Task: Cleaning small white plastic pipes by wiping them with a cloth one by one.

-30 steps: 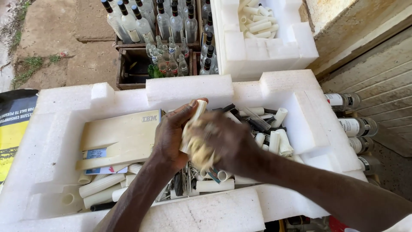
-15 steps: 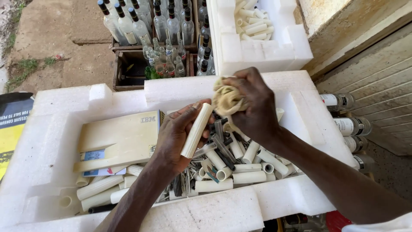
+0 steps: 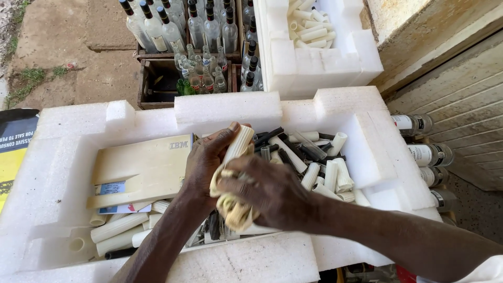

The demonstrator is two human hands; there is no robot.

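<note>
Centre of frame: left hand [image 3: 209, 162] clasped around a cream ribbed plastic tube [image 3: 237, 149], held slanted, upper end under the thumb. Right hand [image 3: 267, 191] clenched on a crumpled pale yellow cloth [image 3: 233, 209], pressed against the lower part of the tube.

Change since half a second ago: cloth then lifted clear above the tube, hands apart; now brought back down onto it, hands joined as a second ago. Judged a repeated wiping stroke, this tube not finished.

Beneath the hands: large white foam tray [image 3: 230, 107], filling the middle of the frame. Contents, counted where possible:
- Flat cream plastic panel [image 3: 141, 167], one, left-centre.
- Loose cream tubes [image 3: 335, 175], some eight right of centre, about four at lower left; more hidden under the arms.
- Black rod-like pieces [image 3: 272, 136], several, count unclear.

Top right: second white foam box [image 3: 314, 63], about ten cream tubes inside.
Top centre: dark wooden crates [image 3: 157, 78] of clear glass bottles [image 3: 209, 29], well over a dozen.
Right edge: three labelled bottles lying sideways [image 3: 422, 152].
</note>
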